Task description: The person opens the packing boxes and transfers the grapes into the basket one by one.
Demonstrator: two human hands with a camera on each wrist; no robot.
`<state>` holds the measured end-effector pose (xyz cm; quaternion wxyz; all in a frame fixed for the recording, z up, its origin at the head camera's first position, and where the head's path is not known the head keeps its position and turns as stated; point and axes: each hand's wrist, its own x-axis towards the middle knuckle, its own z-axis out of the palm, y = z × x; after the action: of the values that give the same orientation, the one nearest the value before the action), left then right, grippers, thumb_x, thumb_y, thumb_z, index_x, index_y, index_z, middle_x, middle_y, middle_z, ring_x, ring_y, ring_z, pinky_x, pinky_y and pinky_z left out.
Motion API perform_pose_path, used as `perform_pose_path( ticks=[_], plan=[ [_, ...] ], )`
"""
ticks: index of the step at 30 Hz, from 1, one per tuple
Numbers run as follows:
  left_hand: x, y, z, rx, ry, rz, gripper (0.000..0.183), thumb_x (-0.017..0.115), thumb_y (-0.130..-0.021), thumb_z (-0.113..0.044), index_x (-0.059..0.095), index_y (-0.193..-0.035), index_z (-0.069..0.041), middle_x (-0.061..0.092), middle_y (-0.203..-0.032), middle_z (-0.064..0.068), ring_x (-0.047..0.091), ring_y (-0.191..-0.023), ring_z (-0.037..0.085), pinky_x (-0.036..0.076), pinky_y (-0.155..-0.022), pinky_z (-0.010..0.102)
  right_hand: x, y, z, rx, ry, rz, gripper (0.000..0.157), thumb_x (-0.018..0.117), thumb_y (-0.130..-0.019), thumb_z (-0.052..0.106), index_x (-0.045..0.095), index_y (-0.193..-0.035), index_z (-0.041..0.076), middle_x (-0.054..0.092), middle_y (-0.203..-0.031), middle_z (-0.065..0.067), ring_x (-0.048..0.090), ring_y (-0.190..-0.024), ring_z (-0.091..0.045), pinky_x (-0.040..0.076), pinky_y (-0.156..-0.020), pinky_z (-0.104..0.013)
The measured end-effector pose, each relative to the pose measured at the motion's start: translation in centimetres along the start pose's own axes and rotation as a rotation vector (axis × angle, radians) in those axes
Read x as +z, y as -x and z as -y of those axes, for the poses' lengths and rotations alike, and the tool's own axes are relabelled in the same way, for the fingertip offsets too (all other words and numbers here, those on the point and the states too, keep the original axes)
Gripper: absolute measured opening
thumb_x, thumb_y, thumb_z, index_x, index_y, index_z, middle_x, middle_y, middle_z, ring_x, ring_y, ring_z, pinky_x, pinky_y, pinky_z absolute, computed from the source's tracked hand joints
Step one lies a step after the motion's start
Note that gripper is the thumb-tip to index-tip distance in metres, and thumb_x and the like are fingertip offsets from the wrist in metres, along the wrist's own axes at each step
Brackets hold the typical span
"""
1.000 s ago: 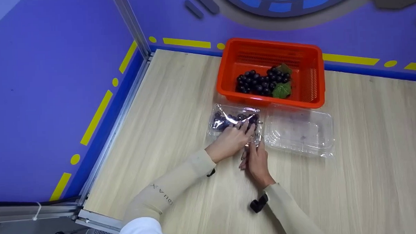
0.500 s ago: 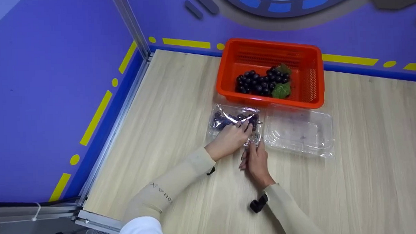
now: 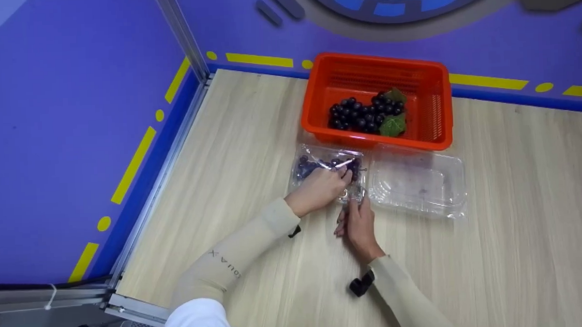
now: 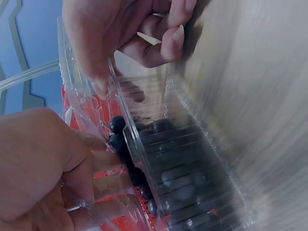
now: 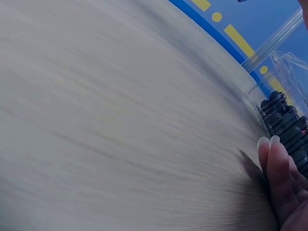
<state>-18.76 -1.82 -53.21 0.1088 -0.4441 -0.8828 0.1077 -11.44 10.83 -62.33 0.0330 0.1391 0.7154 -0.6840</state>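
A clear plastic fruit box (image 3: 296, 186) holding dark grapes (image 4: 180, 187) lies in front of the red basket, its clear lid leaning over them. My left hand (image 3: 317, 190) reaches across the box. In the left wrist view, its fingers (image 4: 113, 190) extend against the grapes along the rim, partly seen through clear plastic. My right hand (image 3: 362, 229) pinches the near right corner of the box, the thumb on the rim. The right wrist view shows only some right-hand fingertips (image 5: 274, 151) beside the box wall. A grape stem pokes out at the box's right side.
The red basket (image 3: 377, 143) stands against the back wall, with bunches of dark grapes (image 3: 352, 115) and green leaves (image 3: 393, 125) inside. Right of the fruit box lies another clear plastic tray (image 3: 417, 188). A metal-framed panel borders the wooden table (image 3: 516, 223) on the left.
My left hand's fingers have drawn in from a spread position over the lid and bent down toward the grapes near the rim. My right hand stays at the box corner.
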Motion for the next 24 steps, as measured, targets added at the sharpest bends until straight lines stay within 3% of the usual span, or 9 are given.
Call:
perform_pose_path(
  ticks=[7,11,16,20,24],
  plan=[
    [0.0,0.0,0.8,0.017,0.046,-0.029,0.039,0.049,-0.095,-0.005,0.059,-0.133,-0.012,0.065,-0.128,0.002,0.068,-0.069,0.014,0.056,-0.060,0.030,0.1,0.0,0.1,-0.037,-0.016,-0.014,0.023,0.031,-0.104,0.027,0.041,-0.106,0.007,0.060,-0.063,-0.020,0.057,-0.036,-0.020,0.049,-0.039,-0.049],
    [0.8,0.7,0.8,-0.011,0.112,-0.068,0.043,0.055,-0.094,-0.012,0.054,-0.137,-0.014,0.060,-0.136,0.003,0.071,-0.089,0.017,0.057,-0.064,0.031,0.2,0.0,0.2,-0.029,0.000,-0.022,0.025,0.033,-0.104,0.028,0.042,-0.108,0.005,0.060,-0.062,-0.019,0.058,-0.035,-0.021,0.049,-0.039,-0.048],
    [1.9,2.0,1.1,-0.035,0.242,-0.090,0.055,0.061,-0.089,-0.017,0.049,-0.142,-0.013,0.052,-0.145,0.004,0.057,-0.125,0.019,0.054,-0.092,0.034,0.0,-0.1,0.3,-0.030,-0.013,0.005,0.026,0.034,-0.105,0.031,0.041,-0.113,0.007,0.059,-0.066,-0.026,0.058,-0.036,-0.024,0.049,-0.039,-0.049],
    [2.2,2.7,1.6,-0.030,0.303,-0.067,0.060,0.061,-0.088,-0.017,0.044,-0.145,-0.013,0.046,-0.150,0.003,0.048,-0.135,0.021,0.039,-0.111,0.038,-0.1,0.0,0.5,-0.021,-0.029,0.042,0.027,0.033,-0.106,0.032,0.041,-0.112,0.006,0.058,-0.073,-0.037,0.059,-0.039,-0.031,0.050,-0.041,-0.052],
    [2.4,3.2,2.1,-0.022,0.344,-0.057,0.065,0.062,-0.087,-0.017,0.039,-0.148,-0.014,0.041,-0.153,0.001,0.041,-0.140,0.022,0.028,-0.118,0.039,-0.1,0.5,1.5,-0.023,-0.030,0.059,0.025,0.032,-0.106,0.026,0.039,-0.115,0.004,0.056,-0.076,-0.042,0.059,-0.043,-0.042,0.049,-0.043,-0.054]
  ],
)
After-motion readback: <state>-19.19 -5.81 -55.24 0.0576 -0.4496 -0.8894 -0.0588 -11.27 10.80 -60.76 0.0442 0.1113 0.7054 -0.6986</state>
